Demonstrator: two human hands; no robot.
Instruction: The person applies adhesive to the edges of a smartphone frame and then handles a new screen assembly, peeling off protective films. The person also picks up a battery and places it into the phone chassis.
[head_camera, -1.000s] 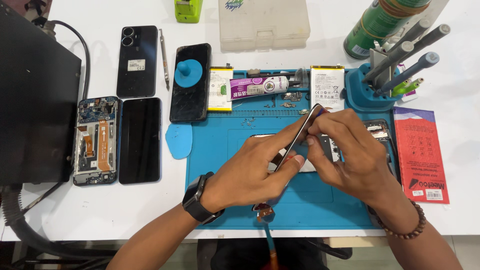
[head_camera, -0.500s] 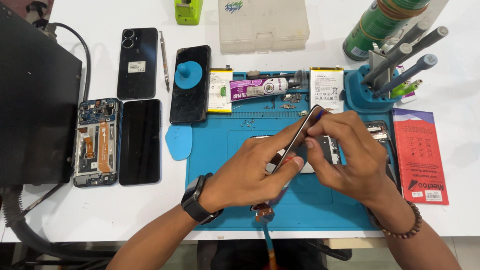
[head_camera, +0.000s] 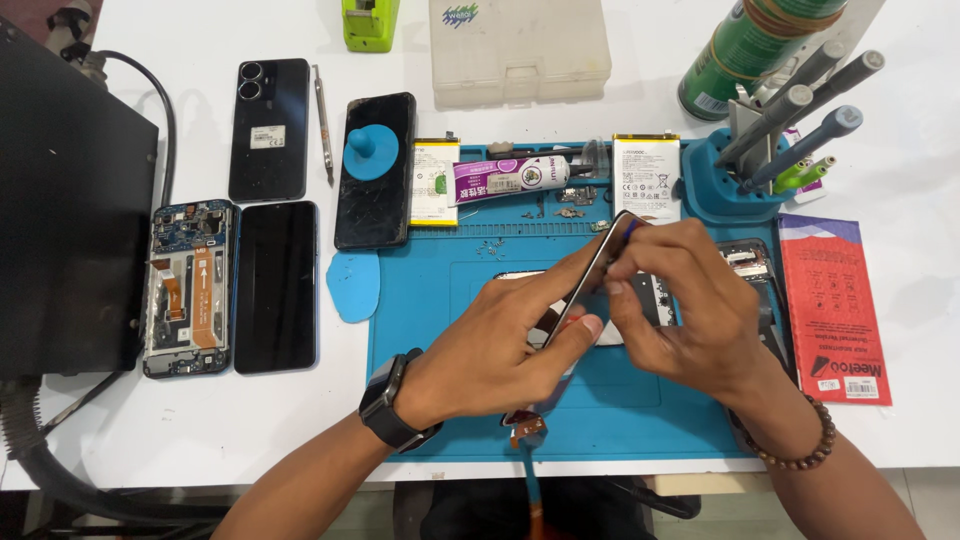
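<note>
My left hand (head_camera: 505, 345), with a black watch on its wrist, pinches a thin phone screen panel (head_camera: 590, 275) held on edge above the blue work mat (head_camera: 440, 300). The right hand (head_camera: 690, 310), wearing a bead bracelet, grips the panel's upper end and holds a small blue tool (head_camera: 630, 228) at its top edge. Under both hands lies an opened phone body (head_camera: 650, 300), mostly hidden. A flex cable end (head_camera: 527, 428) hangs from the panel's lower end.
Left of the mat lie an opened phone frame (head_camera: 188, 288), two dark phones (head_camera: 275, 285), a phone with a blue suction cup (head_camera: 372, 155) and a blue pick (head_camera: 352, 285). Batteries, a glue tube (head_camera: 510, 180), a tool holder (head_camera: 750, 170), a green can and a red packet (head_camera: 835, 305) surround it.
Both hands and the panel stay in nearly the same place. The right hand's fingers have shifted slightly along the panel's upper edge.
</note>
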